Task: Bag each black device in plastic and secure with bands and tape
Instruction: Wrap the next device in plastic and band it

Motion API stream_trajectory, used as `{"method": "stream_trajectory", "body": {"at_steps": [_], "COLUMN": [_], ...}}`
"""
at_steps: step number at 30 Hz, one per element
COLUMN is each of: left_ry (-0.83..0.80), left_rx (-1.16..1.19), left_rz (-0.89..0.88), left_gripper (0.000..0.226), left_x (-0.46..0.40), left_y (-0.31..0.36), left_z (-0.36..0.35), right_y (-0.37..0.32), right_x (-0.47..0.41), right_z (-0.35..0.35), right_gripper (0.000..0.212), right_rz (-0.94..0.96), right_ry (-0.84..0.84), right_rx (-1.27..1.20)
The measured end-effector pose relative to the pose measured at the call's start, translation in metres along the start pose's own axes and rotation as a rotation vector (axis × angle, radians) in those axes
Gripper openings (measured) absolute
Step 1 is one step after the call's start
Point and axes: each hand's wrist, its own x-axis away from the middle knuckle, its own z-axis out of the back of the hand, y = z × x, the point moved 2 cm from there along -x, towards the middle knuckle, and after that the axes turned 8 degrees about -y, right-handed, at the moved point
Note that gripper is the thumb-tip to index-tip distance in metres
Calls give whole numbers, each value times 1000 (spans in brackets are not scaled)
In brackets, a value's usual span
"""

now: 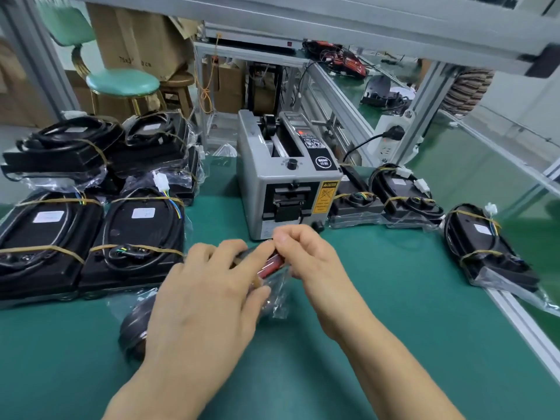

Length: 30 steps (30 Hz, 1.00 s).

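Note:
A black device in a clear plastic bag [133,325] lies on the green mat under my hands, with a red part [271,265] showing between them. My left hand [209,295] lies over the bagged device, fingers spread across its top. My right hand [306,253] has its fingers curled, pinching the plastic at the device's far end, just in front of the grey tape dispenser [285,183]. Most of the device is hidden by my left hand.
Bagged, banded black devices are stacked at the left [91,207], and three more lie at the right [406,195] near the table's metal edge [527,325]. A green stool [122,83] and cardboard boxes stand behind.

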Motion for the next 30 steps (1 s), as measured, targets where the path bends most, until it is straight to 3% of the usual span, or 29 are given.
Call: {"method": "stream_trajectory", "body": {"at_steps": [2, 5, 8, 10, 12, 14, 18, 21, 24, 26, 30], "left_ry": [5, 44, 128, 161, 134, 86, -5, -4, -33, -66, -89], "left_rx": [83, 709, 1223, 1433, 1493, 1508, 1400, 1400, 1398, 1402, 1371], "left_rz": [10, 102, 105, 124, 109, 92, 117, 106, 71, 41, 3], "left_gripper": [45, 50, 58, 61, 64, 52, 47, 32, 35, 41, 36], "left_x": [0, 6, 11, 14, 13, 8, -5, -6, -4, -2, -3], "left_y": [-11, -30, -27, -25, -28, -29, -26, -28, -31, -32, -29], "left_z": [3, 4, -4, -9, -10, -4, 3, 5, 7, 8, 10], "right_y": [4, 5, -19, -37, -46, -51, -56, -63, -77, -86, -103], "right_x": [2, 13, 16, 19, 24, 25, 27, 30, 32, 30, 28], "right_z": [3, 12, 31, 37, 36, 33, 25, 20, 19, 23, 27], "right_gripper": [29, 73, 71, 66, 66, 67, 67, 51, 28, 23, 22], "right_rz": [-26, -9, 205, 349, 419, 422, 424, 459, 412, 339, 314], "right_ry": [-140, -295, -126, -91, -79, -66, -113, -128, -180, -237, -258], "right_rx": [-53, 172, 356, 509, 617, 638, 746, 751, 642, 628, 833]}}
